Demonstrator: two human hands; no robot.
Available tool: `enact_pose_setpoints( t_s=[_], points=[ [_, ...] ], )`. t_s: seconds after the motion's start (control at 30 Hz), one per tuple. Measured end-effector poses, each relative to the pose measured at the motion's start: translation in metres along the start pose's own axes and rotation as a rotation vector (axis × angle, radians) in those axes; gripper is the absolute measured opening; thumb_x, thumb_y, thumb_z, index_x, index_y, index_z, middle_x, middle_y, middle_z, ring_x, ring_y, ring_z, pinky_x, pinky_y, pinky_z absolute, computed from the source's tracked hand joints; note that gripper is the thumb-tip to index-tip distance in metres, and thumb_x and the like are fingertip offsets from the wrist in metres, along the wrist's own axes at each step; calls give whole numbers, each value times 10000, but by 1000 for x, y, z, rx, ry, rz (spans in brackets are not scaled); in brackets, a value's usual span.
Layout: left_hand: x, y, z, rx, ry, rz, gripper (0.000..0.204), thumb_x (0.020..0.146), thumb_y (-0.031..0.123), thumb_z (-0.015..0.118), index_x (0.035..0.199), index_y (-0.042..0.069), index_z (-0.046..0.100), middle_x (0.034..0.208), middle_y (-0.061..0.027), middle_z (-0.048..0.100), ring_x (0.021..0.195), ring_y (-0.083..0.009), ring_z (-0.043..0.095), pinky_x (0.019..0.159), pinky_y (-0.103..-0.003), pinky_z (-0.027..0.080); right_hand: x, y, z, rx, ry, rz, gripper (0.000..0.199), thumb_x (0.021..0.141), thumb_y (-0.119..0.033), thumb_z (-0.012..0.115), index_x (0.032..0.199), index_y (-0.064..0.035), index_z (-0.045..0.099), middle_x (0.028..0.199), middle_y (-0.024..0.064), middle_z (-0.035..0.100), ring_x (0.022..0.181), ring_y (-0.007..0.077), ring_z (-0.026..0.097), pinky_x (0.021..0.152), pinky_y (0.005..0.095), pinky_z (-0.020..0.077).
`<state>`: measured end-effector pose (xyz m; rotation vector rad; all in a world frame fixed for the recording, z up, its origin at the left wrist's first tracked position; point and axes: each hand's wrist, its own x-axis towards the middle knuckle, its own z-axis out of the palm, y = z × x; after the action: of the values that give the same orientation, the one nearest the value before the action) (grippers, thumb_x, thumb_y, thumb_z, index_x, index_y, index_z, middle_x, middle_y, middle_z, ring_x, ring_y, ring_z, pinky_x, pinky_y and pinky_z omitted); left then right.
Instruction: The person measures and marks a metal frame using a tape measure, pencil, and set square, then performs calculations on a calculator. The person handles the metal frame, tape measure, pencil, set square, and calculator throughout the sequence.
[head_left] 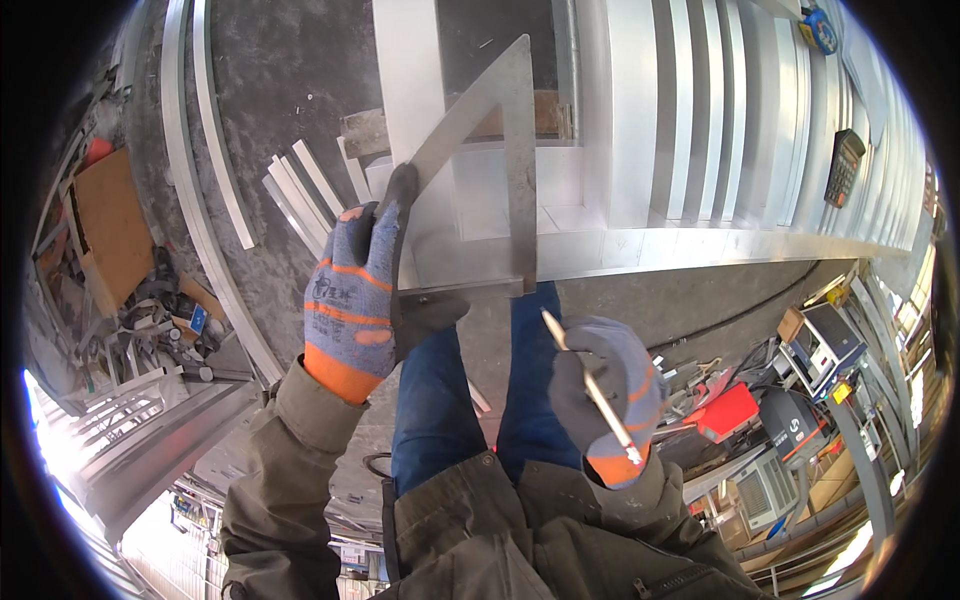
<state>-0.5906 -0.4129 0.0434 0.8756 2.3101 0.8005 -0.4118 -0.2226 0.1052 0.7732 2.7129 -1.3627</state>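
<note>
My left hand (350,290), in a grey glove with orange bands, grips a triangular metal set square (519,170) by its left side. The square lies over silvery metal profiles (630,248), its lower edge along their near edge. One slanted arm of it crosses a wide upright profile (408,75). My right hand (625,380), gloved alike, is lower and to the right, apart from the metal. Its fingers are curled around a thin, pale pencil-like marking stick (600,400), whose pointed end aims up and left.
Several silvery profiles (708,120) lie side by side at the upper right, with a black calculator (845,167) and a blue tape measure (819,30) on them. Long metal strips (190,170) and a brown board (112,225) are left. A red box (722,412) and machines stand lower right.
</note>
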Motion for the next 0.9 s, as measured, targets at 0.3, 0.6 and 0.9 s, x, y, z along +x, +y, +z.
enact_pose_setpoints(
  t_s=[0.3, 0.6, 0.9],
  points=[
    [-17, -16, -19, 5, 65, -21, 1229, 615, 427, 996, 1593, 27, 368, 1332, -232, 534, 1180, -383, 602, 991, -459, 565, 8, 7, 34, 177, 172, 6, 227, 898, 67, 654, 1115, 4, 638, 1103, 176, 742, 936, 236, 751, 804, 321, 592],
    [-14, -24, -20, -18, 51, 18, 1248, 571, 394, 1012, 1603, 79, 385, 1280, -192, 541, 1101, -345, 599, 907, -477, 562, 15, 7, 50, 105, 148, -43, 236, 889, 63, 663, 1114, -1, 632, 1124, 172, 746, 939, 260, 747, 820, 326, 586],
    [-14, -23, -19, -42, 73, 35, 1234, 593, 367, 1008, 1612, 85, 372, 1261, -194, 539, 1087, -349, 607, 879, -466, 582, 23, 1, 52, 124, 144, -43, 307, 823, -85, 792, 1102, -31, 676, 1085, 165, 701, 950, 366, 690, 831, 429, 577]
  ],
)
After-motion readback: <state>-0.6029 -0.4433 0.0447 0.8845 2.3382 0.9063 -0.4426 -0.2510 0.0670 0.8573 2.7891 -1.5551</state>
